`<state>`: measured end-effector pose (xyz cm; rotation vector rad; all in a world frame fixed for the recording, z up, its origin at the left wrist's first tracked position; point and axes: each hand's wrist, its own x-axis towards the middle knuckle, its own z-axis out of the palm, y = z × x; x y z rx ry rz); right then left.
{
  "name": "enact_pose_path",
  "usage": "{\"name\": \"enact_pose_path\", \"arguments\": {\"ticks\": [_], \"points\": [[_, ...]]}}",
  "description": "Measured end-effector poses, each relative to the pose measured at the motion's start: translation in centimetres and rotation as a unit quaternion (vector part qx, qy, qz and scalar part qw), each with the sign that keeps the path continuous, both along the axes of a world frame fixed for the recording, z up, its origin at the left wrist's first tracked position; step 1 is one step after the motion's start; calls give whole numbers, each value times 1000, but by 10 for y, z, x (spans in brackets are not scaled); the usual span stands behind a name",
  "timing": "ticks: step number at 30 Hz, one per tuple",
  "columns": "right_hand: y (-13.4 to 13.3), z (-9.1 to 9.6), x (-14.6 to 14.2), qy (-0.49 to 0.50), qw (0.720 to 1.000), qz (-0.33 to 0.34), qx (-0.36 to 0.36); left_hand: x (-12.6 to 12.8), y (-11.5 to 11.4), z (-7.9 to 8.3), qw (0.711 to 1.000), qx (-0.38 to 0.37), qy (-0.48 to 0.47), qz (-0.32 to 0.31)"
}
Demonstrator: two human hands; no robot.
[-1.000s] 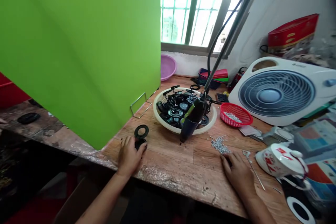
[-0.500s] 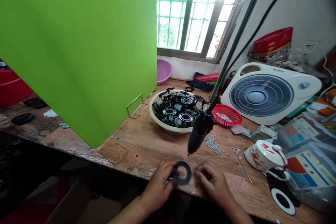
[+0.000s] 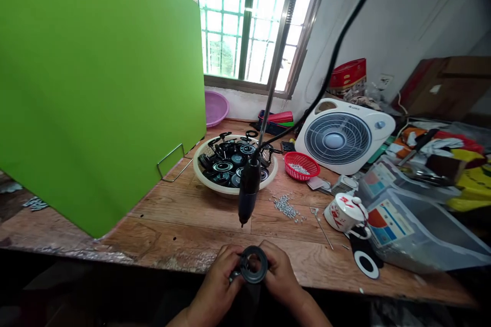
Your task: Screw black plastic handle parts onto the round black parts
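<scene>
A black ring-shaped part [image 3: 253, 278] with an open middle is held between my two hands at the front edge of the table. My left hand [image 3: 220, 281] grips its left side, with a small shiny metal piece showing by the thumb. Closed fingers of my right hand [image 3: 282, 273] press against the ring's right side; their tips are partly hidden. Just beyond the hands hangs a dark electric screwdriver [image 3: 249, 191], bit pointing down. Behind it, a cream basket [image 3: 215, 187] is heaped with black round parts [image 3: 223, 166].
A green board [image 3: 115, 87] stands at left with a wire stand [image 3: 174, 163] at its foot. Loose small screws [image 3: 286, 207] lie right of the screwdriver. Further right are a red basket [image 3: 301, 176], a fan [image 3: 337, 135], a lidded mug [image 3: 341, 214] and a clear bin [image 3: 429, 245].
My right hand has moved left and now meets the ring held in my left hand. The view has turned right, shifting the table's contents leftward.
</scene>
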<state>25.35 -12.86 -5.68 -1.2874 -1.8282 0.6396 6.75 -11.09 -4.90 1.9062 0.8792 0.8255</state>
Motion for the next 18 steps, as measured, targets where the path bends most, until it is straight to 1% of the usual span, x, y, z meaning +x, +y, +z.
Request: {"name": "enact_pose_path", "arguments": {"ticks": [4, 8, 10, 14, 18], "points": [[-2, 2, 2, 3, 1000, 31, -4, -1, 0, 1, 1000, 4, 6, -2], [-1, -2, -2, 18, 1000, -6, 7, -1, 0, -2, 1000, 1, 7, 0], [0, -4, -3, 23, 1000, -12, 11, -1, 0, -4, 1000, 2, 6, 3], [3, -5, -3, 29, 999, 17, 5, -1, 2, -8, 1000, 6, 4, 4], [1, -2, 0, 22, 999, 43, -1, -1, 2, -7, 1000, 4, 1, 4]]}}
